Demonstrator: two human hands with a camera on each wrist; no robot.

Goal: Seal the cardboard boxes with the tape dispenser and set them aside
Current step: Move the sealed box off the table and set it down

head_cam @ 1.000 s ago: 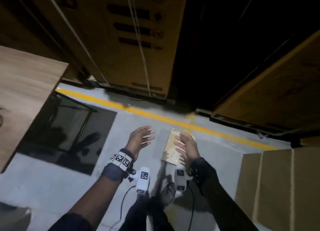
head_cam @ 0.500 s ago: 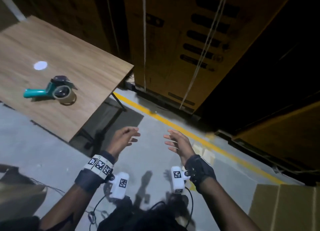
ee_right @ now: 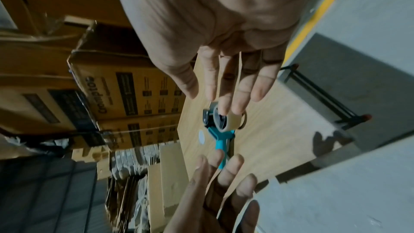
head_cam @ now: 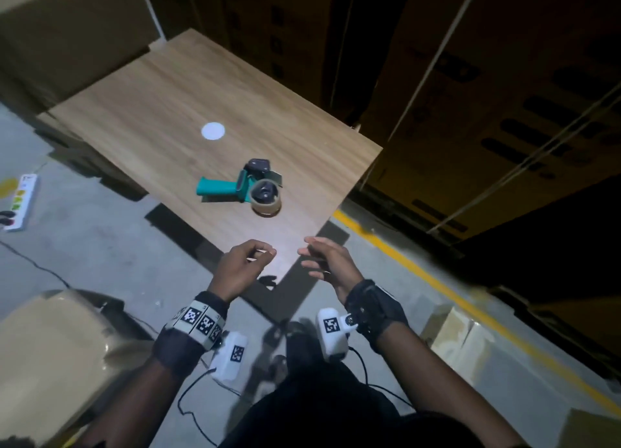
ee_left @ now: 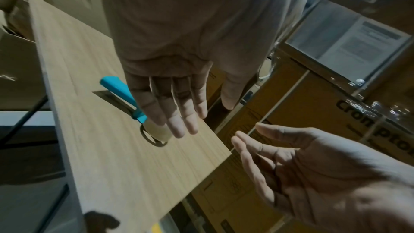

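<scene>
A teal-handled tape dispenser (head_cam: 245, 187) with a brown tape roll lies on its side on the wooden table (head_cam: 141, 111), near the table's right corner. My left hand (head_cam: 257, 256) and right hand (head_cam: 311, 257) hover side by side over the table's near corner, short of the dispenser. Both are empty with loosely bent fingers. In the left wrist view the left hand (ee_left: 179, 118) partly covers the dispenser (ee_left: 116, 88). In the right wrist view the right hand (ee_right: 230, 95) hangs just above the dispenser (ee_right: 221, 123). A small cardboard box (head_cam: 460, 333) sits on the floor at my right.
A large cardboard box (head_cam: 50, 353) stands at my lower left. A power strip (head_cam: 20, 202) lies on the grey floor left of the table. Tall strapped cartons (head_cam: 487, 78) rise behind the table. A yellow floor line (head_cam: 420, 273) runs to the right. A white dot (head_cam: 213, 131) marks the tabletop.
My right hand has left the small box on the floor. My view has swung left to the table, and both empty hands have moved toward the dispenser.
</scene>
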